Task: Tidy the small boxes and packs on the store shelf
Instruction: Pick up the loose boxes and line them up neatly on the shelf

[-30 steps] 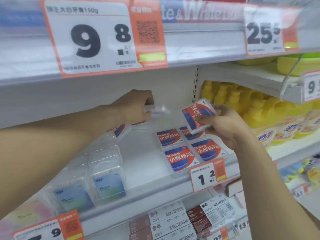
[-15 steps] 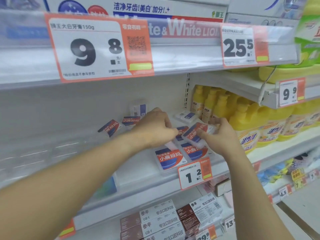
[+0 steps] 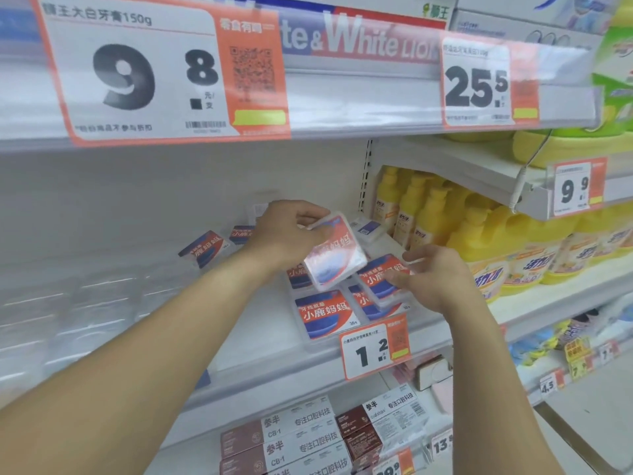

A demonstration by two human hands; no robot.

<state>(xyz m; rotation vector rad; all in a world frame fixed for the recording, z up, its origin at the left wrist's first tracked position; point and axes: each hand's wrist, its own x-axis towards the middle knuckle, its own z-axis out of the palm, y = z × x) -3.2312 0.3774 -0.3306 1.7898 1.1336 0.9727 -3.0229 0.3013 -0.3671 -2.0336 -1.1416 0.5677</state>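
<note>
White store shelving [image 3: 260,358] is filling my view, with big orange-and-white price tags [image 3: 161,70] clipped along the edges and yellow pump bottles [image 3: 479,241] standing in the bay to the right. I am reaching both bare forearms up and forward from the bottom of the frame toward the middle shelf. My left hand [image 3: 291,231] is hovering above the shelf with the wrist bent slightly down, fingers curled around the upper edge of a flat, square clear-plastic pack with a red-and-blue label [image 3: 334,252]; that pack is tilting, lifted off the shelf above the others. My right hand [image 3: 431,279] is coming in lower, thumb up, pinching the right side of a second red-and-blue flat pack [image 3: 380,279], which is resting on another pack beneath it. One more matching pack [image 3: 323,313] is lying flat near the front edge, just behind the "1.2" tag [image 3: 375,347]. Further back on the left, two loose packs [image 3: 205,246] are lying askew.
</note>
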